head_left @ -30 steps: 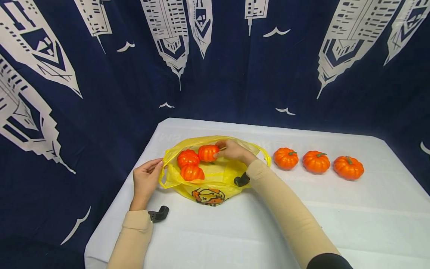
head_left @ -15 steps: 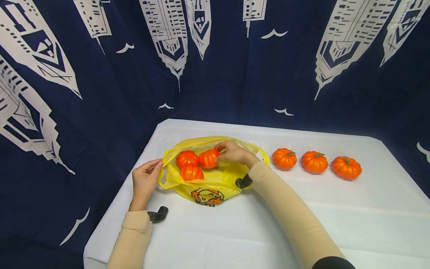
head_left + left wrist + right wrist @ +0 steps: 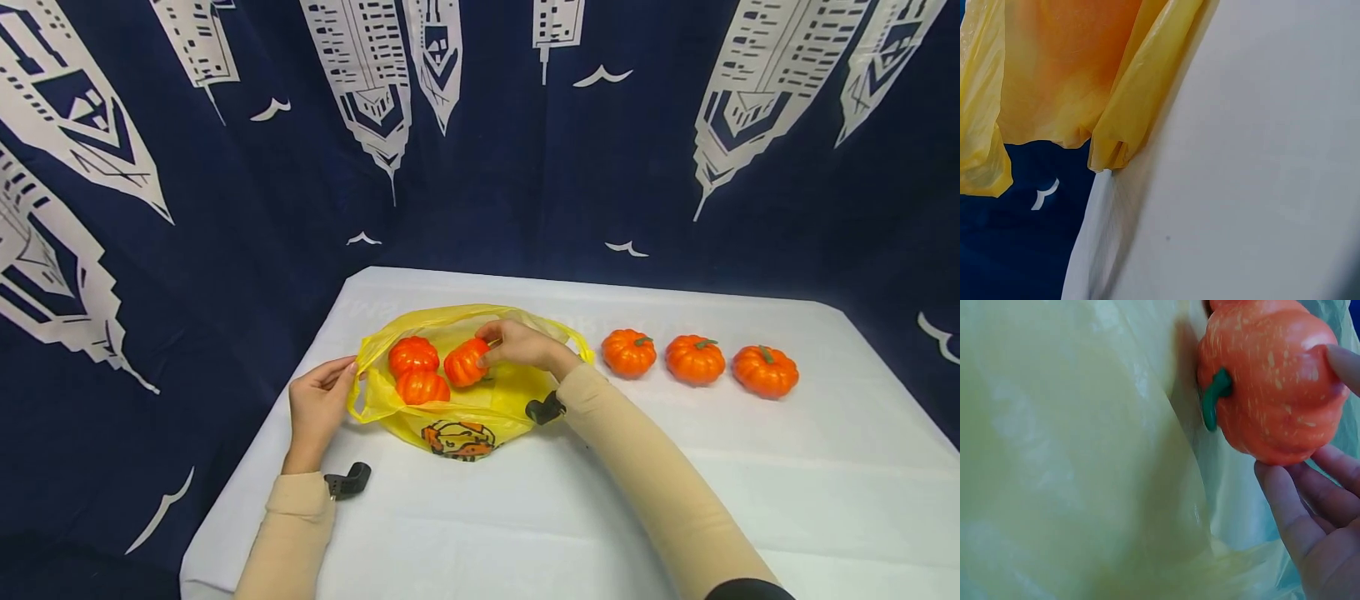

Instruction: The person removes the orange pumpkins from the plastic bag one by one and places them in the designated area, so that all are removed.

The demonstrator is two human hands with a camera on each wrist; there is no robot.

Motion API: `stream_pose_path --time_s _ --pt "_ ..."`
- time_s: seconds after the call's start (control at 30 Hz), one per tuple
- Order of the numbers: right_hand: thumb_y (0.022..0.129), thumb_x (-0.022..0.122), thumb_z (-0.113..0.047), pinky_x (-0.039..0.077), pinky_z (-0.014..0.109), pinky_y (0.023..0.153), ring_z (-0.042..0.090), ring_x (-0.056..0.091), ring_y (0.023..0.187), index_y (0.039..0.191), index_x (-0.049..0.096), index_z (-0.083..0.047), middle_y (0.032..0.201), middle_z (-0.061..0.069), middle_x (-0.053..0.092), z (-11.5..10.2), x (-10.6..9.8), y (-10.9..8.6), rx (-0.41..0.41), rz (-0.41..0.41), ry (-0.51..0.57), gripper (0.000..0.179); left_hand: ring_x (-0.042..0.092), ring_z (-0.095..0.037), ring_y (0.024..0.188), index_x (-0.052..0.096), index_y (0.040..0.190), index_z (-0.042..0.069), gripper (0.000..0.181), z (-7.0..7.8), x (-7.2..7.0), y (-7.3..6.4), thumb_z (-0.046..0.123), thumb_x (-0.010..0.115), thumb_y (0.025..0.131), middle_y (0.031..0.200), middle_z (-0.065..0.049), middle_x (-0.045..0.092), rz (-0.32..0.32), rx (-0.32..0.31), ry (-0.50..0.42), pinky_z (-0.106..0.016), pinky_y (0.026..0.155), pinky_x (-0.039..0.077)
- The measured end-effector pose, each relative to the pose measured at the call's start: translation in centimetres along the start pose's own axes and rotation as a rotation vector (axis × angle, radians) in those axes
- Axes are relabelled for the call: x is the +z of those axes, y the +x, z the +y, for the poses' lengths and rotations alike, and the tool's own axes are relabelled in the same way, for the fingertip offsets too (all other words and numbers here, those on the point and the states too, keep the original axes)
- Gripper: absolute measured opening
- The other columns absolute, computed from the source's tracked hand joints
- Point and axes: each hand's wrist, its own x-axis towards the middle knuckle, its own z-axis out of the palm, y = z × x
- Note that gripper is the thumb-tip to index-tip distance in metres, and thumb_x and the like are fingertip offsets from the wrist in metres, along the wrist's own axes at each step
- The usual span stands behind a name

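Note:
A yellow plastic bag (image 3: 517,429) lies on the table with its mouth spread wide. My left hand (image 3: 318,408) pinches the bag's left edge near the handle; the left wrist view shows only hanging yellow plastic (image 3: 1141,81), not the fingers. Inside, my right hand (image 3: 521,346) holds an orange toy pumpkin (image 3: 465,363) between thumb and fingers. In the right wrist view this pumpkin (image 3: 1272,381) lies on its side, its green stem pointing away from the palm. Two more pumpkins, one behind (image 3: 413,356) and one in front (image 3: 422,387), sit at the bag's left side.
To the right of the bag, three orange pumpkins stand in a row: one nearest (image 3: 628,353), one in the middle (image 3: 695,360) and one farthest right (image 3: 765,372). A white cloth covers the table (image 3: 480,533). Behind it hangs a dark blue patterned curtain (image 3: 487,208).
My right hand has tilted its pumpkin and brought it slightly lower and nearer inside the bag. The left hand keeps its hold on the bag edge. The head view has shifted slightly.

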Motion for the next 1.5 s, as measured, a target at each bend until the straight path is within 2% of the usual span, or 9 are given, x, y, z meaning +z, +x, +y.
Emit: stream_pose_path --time_s 0.1,0.23,0.43,0.63,0.97,1.17,1.4,1.43,1.5 --pt "0.084 0.076 -0.007 0.050 0.040 0.107 0.030 0.056 0.120 0.137 0.051 0.003 0.132 0.018 0.059 -0.2 0.2 -0.2 -0.005 0.015 0.015 0.059 0.075 -0.008 0.074 0.076 0.103 -0.005 0.017 0.0 0.0 0.0 0.006 0.073 0.091 0.094 -0.030 0.073 0.003 0.003 -0.001 -0.012 0.066 0.058" --pt "0.083 0.076 -0.006 0.051 0.039 0.105 0.029 0.057 0.118 0.135 0.052 0.003 0.129 0.017 0.061 -0.5 0.2 -0.7 -0.018 0.027 0.020 0.058 0.074 -0.003 0.073 0.075 0.103 -0.006 0.017 -0.1 0.0 0.0 0.005 0.072 0.091 0.094 -0.031 0.073 0.005 0.001 0.002 -0.012 0.066 0.058" --pt "0.084 0.074 -0.005 0.051 0.041 0.107 0.034 0.056 0.128 0.134 0.054 0.002 0.136 0.017 0.058 -1.1 0.3 -1.6 -0.054 0.008 0.050 0.054 0.072 0.003 0.072 0.075 0.104 -0.007 0.018 -0.1 0.0 0.0 0.005 0.071 0.092 0.095 -0.033 0.072 0.000 -0.008 0.008 -0.012 0.066 0.057" --pt "0.086 0.074 -0.005 0.053 0.041 0.104 0.035 0.060 0.126 0.136 0.052 0.001 0.142 0.019 0.051 -1.2 0.4 -2.8 -0.076 -0.015 0.115 0.055 0.071 0.005 0.071 0.075 0.104 -0.007 0.016 0.0 -0.2 -0.1 0.003 0.071 0.091 0.095 -0.034 0.072 0.005 -0.008 0.004 -0.012 0.065 0.057" --pt "0.088 0.074 -0.015 0.054 0.042 0.103 0.033 0.062 0.119 0.139 0.052 -0.003 0.145 0.018 0.049 -0.9 -0.2 -5.5 -0.111 0.053 0.094 0.057 0.071 0.005 0.070 0.076 0.103 -0.006 0.016 0.0 0.0 -0.1 0.004 0.073 0.091 0.092 -0.025 0.075 0.014 -0.018 0.006 -0.012 0.064 0.057" --pt "0.089 0.071 -0.011 0.055 0.041 0.101 0.037 0.056 0.129 0.142 0.049 0.000 0.147 0.019 0.047 -0.7 -0.3 -7.3 -0.134 0.062 0.183 0.058 0.071 0.005 0.071 0.075 0.105 -0.005 0.018 0.1 0.1 -0.2 0.005 0.072 0.091 0.096 -0.029 0.073 0.012 -0.023 0.018 -0.012 0.065 0.057" --pt "0.089 0.069 -0.009 0.055 0.040 0.101 0.034 0.055 0.129 0.141 0.052 -0.004 0.143 0.014 0.053 -0.7 -0.9 -9.5 -0.174 0.093 0.149 0.055 0.071 0.004 0.070 0.075 0.105 -0.005 0.018 0.2 0.1 -0.2 0.005 0.073 0.091 0.095 -0.027 0.074 0.021 -0.036 0.024 -0.012 0.064 0.057" --pt "0.089 0.069 -0.009 0.055 0.040 0.101 0.034 0.054 0.129 0.141 0.052 -0.004 0.143 0.014 0.054 -0.7 -1.0 -9.8 -0.175 0.092 0.157 0.055 0.071 0.004 0.070 0.075 0.105 -0.006 0.018 0.2 0.1 -0.2 0.005 0.073 0.091 0.093 -0.021 0.076 0.022 -0.035 0.021 -0.012 0.064 0.057" --pt "0.089 0.069 -0.007 0.054 0.036 0.101 0.034 0.053 0.130 0.141 0.051 -0.003 0.142 0.016 0.055 -0.7 -1.2 -10.6 -0.187 0.086 0.183 0.055 0.071 0.004 0.070 0.075 0.105 -0.006 0.017 0.2 0.1 -0.2 0.004 0.073 0.091 0.092 -0.019 0.076 0.021 -0.033 0.019 -0.012 0.065 0.058"
